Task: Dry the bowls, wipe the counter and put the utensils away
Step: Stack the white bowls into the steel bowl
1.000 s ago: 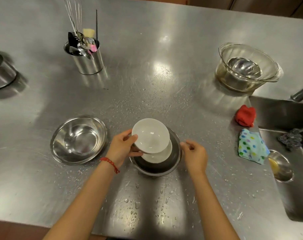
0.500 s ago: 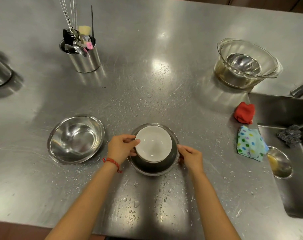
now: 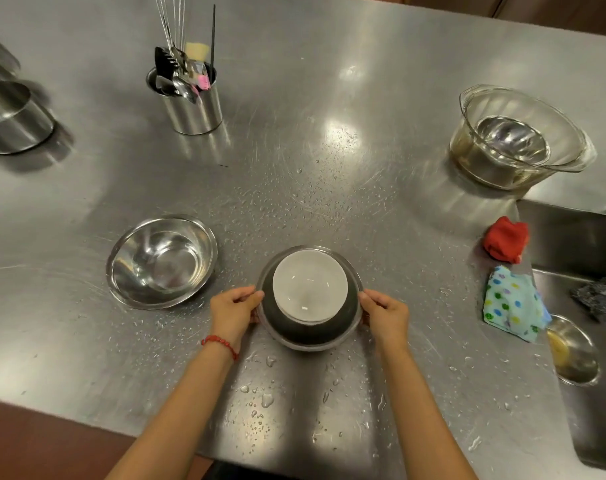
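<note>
both hands on the rim of the dark steel bowl (image 3: 310, 329), one each side; left hand (image 3: 233, 311) has fingers curled over the left edge, right hand (image 3: 386, 315) pinches the right edge, so both are gripping it; symmetric two-sided hold looks chosen to keep the stack level, since white bowls (image 3: 310, 285) sit nested inside it, at least two by the offset rims; carrying them as one unit probably saves trips; bowl sits directly between the hands, near the front edge of the surface (image 3: 329, 98), can't tell if it's resting or just lifted; empty steel bowl (image 3: 163, 259) just left of the left hand, not touched; glass bowl (image 3: 519, 136) with a steel bowl inside it is far right, well apart; drying cloths are out of reach of this grip: spotted cloth (image 3: 511, 303) and red cloth (image 3: 506, 239) lie right of the right hand by the sink (image 3: 578, 237); water drops all over the surface, so wiping looks not yet done; utensil holder (image 3: 190, 105) at back left already full of tools; scourer (image 3: 603, 296) and small dish (image 3: 573, 349) sit by the sink
</note>
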`<state>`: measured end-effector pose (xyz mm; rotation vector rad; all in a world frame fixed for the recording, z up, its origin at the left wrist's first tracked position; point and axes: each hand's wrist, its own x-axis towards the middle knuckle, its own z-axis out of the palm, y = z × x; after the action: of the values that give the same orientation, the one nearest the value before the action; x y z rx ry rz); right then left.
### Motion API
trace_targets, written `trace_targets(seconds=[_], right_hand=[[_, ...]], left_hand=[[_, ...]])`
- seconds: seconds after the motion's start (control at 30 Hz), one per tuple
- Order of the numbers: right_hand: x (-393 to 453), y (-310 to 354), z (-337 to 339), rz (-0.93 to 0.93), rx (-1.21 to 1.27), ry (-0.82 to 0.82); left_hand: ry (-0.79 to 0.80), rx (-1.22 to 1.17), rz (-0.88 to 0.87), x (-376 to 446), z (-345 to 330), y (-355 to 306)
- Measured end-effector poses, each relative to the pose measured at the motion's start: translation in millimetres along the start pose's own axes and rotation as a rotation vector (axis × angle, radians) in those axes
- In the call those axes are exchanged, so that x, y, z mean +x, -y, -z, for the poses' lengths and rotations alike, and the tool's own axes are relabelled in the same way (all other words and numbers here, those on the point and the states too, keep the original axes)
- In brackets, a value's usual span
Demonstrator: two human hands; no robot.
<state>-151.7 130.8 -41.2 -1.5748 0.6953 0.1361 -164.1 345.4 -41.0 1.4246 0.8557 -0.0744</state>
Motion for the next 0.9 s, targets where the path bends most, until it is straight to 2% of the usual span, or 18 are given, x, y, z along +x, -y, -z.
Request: trace_targets(seconds=[0.1, 0.23, 0.47, 0.73, 0.9], right_hand=[[-2.5, 13.3, 0.5, 0.069, 0.008, 0.038], [-3.7, 40.3, -13.4, 0.151, 0.046, 0.091], [-23.1, 48.9, -89.0, 0.190, 0.061, 0.178], [-51.6, 28.2, -194.6, 0.168, 0.017, 0.128], [-54.5, 15.0, -239.2, 0.192, -0.042, 0.026]], left_hand=[[-0.045, -0.083, -0.032, -1.5, 2.9, -4.5], [-0.037, -0.073, -0.150, 2.8, 16.3, -28.6], [-0.126, -0.102, -0.234, 25.9, 83.2, -64.8], [-0.126, 0.025, -0.294, 83.4, 171.8, -85.8], [-0.101, 0.139, -0.288, 117.6, 201.5, -86.5]])
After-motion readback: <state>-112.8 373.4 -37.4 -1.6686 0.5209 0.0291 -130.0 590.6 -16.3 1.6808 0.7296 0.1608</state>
